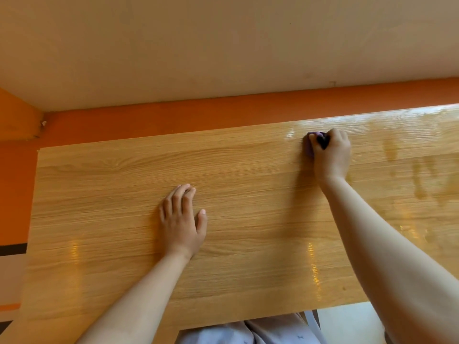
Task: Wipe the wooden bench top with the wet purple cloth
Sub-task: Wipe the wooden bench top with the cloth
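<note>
The wooden bench top (111, 199) fills the middle of the head view, light oak grain, running left to right. My right hand (332, 155) grips the bunched purple cloth (309, 144) near the bench's far edge, right of centre; only a small purple corner shows past my thumb and fingers. Wet, shiny streaks cover the bench surface to the right of that hand. My left hand (182, 222) lies flat on the dry wood near the middle, fingers straight and together, thumb out.
An orange band of wall (173, 115) runs right behind the bench's far edge, with a cream wall above. The bench's left end (37, 155) stops short of an orange corner. My lap in pale trousers (248, 331) sits at the near edge.
</note>
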